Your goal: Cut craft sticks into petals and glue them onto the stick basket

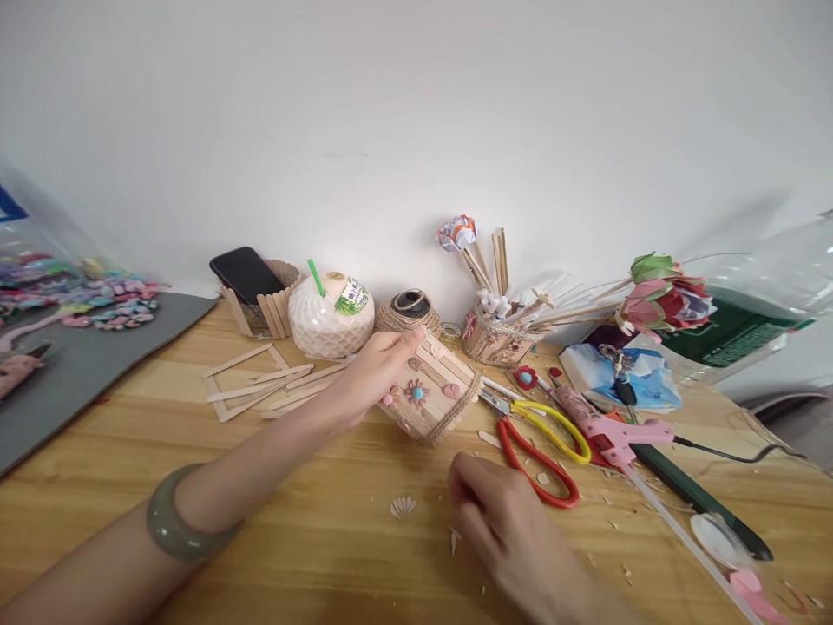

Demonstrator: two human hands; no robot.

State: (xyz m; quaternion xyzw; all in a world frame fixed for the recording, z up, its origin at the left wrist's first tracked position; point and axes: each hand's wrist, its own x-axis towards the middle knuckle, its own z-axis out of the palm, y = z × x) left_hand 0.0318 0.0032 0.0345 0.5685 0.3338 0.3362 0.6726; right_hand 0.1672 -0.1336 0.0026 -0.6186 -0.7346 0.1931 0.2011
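Note:
My left hand (pixel 370 369), a green bangle on its wrist, is closed on a small craft-stick box (pixel 435 392) and tilts it above the table. Flower and heart decorations cover the side facing me, and twine runs along one edge. Just below and to the right, my right hand (pixel 511 525) is curled low over the wood; its fingertips are hidden, so what it holds, if anything, cannot be made out. Beside it lie scissors (pixel 550 447) with one red and one yellow handle. A small fan-shaped wooden piece (pixel 403 506) lies left of that hand.
A pink glue gun (pixel 618 434) with its cord lies right. Loose craft sticks (pixel 260 382), a stick holder with a phone (pixel 251 282), a wrapped coconut (pixel 331 317), twine (pixel 407 312) and a decorated holder (pixel 498 338) line the back. A grey mat (pixel 117 365) covers the left.

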